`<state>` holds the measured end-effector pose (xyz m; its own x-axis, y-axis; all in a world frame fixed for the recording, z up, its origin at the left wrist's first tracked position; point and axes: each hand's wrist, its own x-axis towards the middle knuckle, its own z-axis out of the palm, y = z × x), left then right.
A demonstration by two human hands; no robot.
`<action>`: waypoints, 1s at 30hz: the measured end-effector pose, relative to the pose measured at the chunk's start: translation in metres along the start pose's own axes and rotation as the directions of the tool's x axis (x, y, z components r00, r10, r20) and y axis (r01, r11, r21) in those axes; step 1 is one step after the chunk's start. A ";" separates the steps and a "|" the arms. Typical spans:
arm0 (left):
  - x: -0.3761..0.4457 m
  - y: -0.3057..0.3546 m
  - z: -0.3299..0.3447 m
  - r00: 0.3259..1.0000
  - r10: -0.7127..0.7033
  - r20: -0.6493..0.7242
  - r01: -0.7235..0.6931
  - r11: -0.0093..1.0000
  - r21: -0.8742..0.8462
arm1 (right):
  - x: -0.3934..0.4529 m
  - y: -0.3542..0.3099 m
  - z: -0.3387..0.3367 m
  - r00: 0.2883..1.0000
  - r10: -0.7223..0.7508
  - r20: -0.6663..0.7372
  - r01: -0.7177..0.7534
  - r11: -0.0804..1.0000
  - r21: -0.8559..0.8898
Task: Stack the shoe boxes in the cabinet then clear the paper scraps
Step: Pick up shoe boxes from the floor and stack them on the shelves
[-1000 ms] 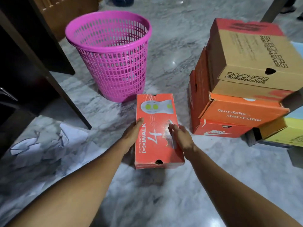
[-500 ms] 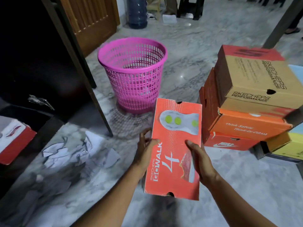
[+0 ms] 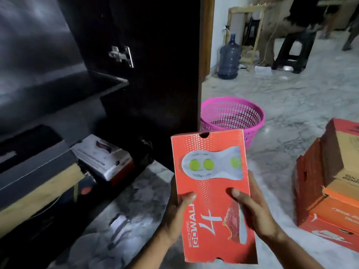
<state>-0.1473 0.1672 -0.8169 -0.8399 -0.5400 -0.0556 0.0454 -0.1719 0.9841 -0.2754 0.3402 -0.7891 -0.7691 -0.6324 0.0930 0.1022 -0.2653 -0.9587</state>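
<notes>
I hold an orange GoWalk shoe box [image 3: 211, 183] up off the floor, lid facing me. My left hand [image 3: 177, 212] grips its left edge, thumb on the lid. Gripping the right edge is my right hand [image 3: 252, 208], its thumb also on the lid. The dark cabinet [image 3: 64, 90] stands open at the left; its bottom compartment holds a white and red box [image 3: 104, 158] and a black and tan box [image 3: 35, 183]. White paper scraps [image 3: 120, 224] lie on the floor in front of it. A stack of orange and brown shoe boxes [image 3: 330, 183] stands at the right.
A pink mesh waste basket [image 3: 233, 117] stands behind the held box, by the open cabinet door [image 3: 155, 74]. Farther back are a blue water jug [image 3: 229, 57], a wooden frame and a dark stool [image 3: 295, 49]. The floor is grey marble.
Both hands have lifted the orange box off the floor and carried it up and left toward the cabinet. The view has turned left, bringing the cabinet's inside into sight.
</notes>
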 end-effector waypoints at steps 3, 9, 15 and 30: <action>0.003 0.009 -0.044 0.983 0.029 -0.180 -0.047 0.994 -0.097 | 0.033 -0.009 0.051 0.986 0.010 0.165 -0.001 0.999 -0.053; 0.020 0.036 -0.123 0.939 -0.139 -0.314 0.001 0.916 -0.401 | 0.097 -0.008 0.135 0.887 0.213 0.410 -0.134 0.968 -0.213; 0.048 0.074 -0.185 0.894 -0.085 -0.440 -0.085 0.932 -0.352 | 0.129 0.036 0.148 0.740 0.481 0.470 -0.270 0.852 -0.448; 0.072 0.048 -0.231 0.826 0.511 -0.237 0.008 0.411 0.912 | 0.214 0.126 0.240 0.813 0.561 0.157 -0.512 0.816 -0.267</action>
<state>-0.0805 -0.0707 -0.8129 -0.5423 -0.7294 0.4170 -0.4809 0.6765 0.5578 -0.2755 -0.0029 -0.8259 -0.4683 -0.7772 -0.4204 0.3092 0.3015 -0.9019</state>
